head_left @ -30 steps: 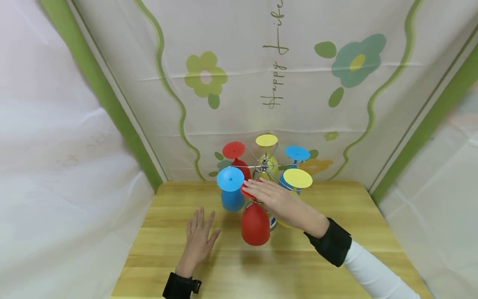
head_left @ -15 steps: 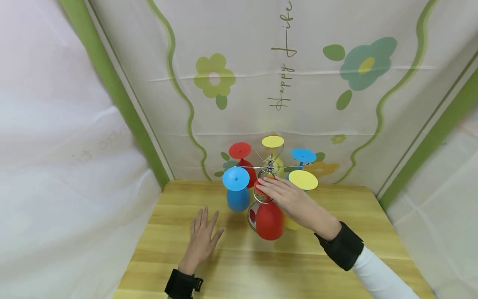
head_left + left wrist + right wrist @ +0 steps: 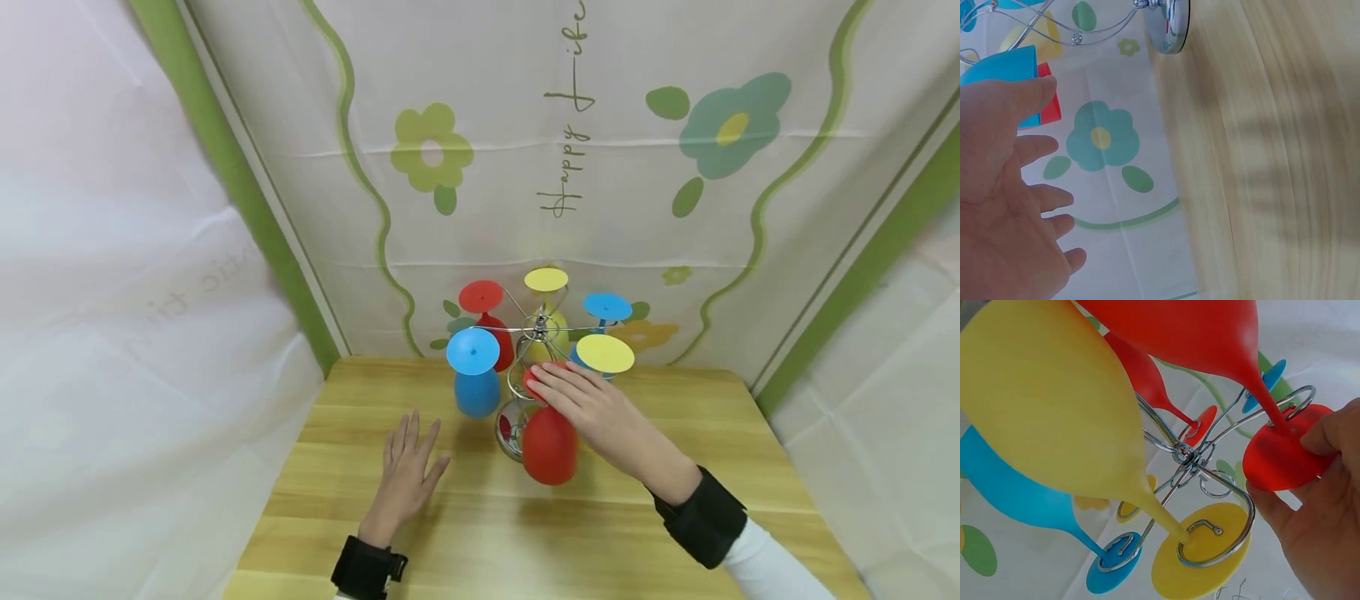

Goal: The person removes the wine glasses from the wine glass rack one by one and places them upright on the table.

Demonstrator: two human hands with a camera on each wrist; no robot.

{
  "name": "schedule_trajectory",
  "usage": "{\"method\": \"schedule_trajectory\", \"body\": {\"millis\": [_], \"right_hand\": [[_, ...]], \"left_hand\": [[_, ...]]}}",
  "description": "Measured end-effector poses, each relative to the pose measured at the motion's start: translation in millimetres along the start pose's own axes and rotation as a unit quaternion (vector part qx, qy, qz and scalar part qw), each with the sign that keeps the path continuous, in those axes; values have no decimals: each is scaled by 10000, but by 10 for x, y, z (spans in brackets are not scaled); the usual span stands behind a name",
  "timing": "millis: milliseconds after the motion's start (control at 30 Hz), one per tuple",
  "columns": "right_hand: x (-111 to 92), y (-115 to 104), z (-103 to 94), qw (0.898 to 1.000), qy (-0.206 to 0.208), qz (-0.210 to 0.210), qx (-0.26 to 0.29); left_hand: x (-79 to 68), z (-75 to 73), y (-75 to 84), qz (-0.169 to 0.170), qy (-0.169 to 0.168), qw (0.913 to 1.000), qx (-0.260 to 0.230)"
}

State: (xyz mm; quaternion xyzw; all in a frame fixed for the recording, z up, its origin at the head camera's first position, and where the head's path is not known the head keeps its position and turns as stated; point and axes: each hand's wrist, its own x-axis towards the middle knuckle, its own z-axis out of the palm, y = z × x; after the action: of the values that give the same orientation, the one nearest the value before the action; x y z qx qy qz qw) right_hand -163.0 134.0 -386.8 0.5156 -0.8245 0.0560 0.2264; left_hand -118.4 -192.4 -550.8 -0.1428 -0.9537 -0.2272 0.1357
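A red plastic goblet [image 3: 550, 447] hangs upside down at the front of a chrome wire rack [image 3: 540, 328]. My right hand [image 3: 596, 408] pinches its round red foot [image 3: 1294, 447], fingers over the top and thumb beneath. The red stem is beside a wire hook [image 3: 1304, 403]; I cannot tell whether it sits inside the loop. Around the rack hang other upside-down goblets: blue [image 3: 477, 393], red [image 3: 495, 342] and yellow [image 3: 1066, 406]. My left hand [image 3: 403, 479] is over the table, left of the rack, fingers spread and holding nothing.
The rack stands on a round chrome base [image 3: 512, 429] on a wooden table [image 3: 450, 542]. A white cloth wall [image 3: 480, 225] with printed flowers rises behind the table, and more white cloth [image 3: 112, 375] flanks it.
The camera view has shifted slightly. My right hand has moved the red goblet rightward relative to the rack's post, showing more of the chrome base. My left hand stays by the table's left side.
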Motion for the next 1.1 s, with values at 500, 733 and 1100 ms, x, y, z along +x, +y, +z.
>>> {"method": "schedule_trajectory", "body": {"millis": [500, 733, 1100], "right_hand": [[-200, -234, 198, 9820, 1799, 366, 443], [-348, -417, 373, 9430, 2711, 1670, 965], [-557, -626, 770, 8839, 2769, 3181, 2023]], "left_hand": [[-36, 14, 21, 22, -40, 9999, -159], [-55, 31, 5, 164, -100, 9993, -313], [75, -18, 228, 403, -147, 9971, -621]]}}
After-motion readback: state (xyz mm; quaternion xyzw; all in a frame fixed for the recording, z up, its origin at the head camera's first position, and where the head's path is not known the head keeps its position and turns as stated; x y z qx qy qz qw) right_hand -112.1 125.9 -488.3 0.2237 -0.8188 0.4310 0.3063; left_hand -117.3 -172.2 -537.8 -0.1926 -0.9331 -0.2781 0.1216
